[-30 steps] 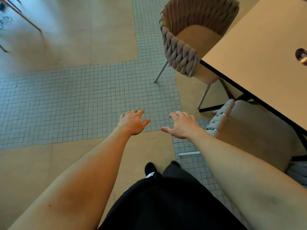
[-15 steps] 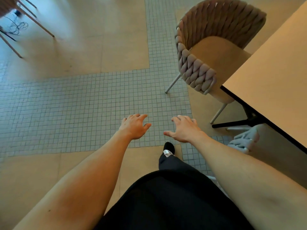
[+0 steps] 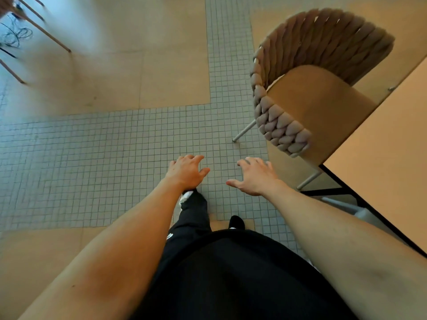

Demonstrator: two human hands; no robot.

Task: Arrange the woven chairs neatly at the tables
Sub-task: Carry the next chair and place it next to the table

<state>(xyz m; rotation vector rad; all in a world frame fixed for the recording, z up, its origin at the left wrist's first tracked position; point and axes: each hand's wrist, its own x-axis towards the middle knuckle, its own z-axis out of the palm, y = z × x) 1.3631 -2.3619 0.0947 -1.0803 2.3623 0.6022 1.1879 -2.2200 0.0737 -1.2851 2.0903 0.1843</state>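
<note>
Hands are held out over the floor, both empty: left hand (image 3: pixel 187 172) and right hand (image 3: pixel 255 176) with fingers spread and relaxed, nothing gripped. Woven chair (image 3: pixel 307 88) stands far right, its seat front tucked just under the table (image 3: pixel 379 172) edge, angled rather than square. For a neat result, the braided rim should probably be taken with 2 hands and the chair turned square to the table, legs lifted slightly. Obstructions noted: table base bars near the chair's near leg. Far left, thin furniture legs (image 3: pixel 44 35) and a cable (image 3: pixel 16 35) lie well apart.
</note>
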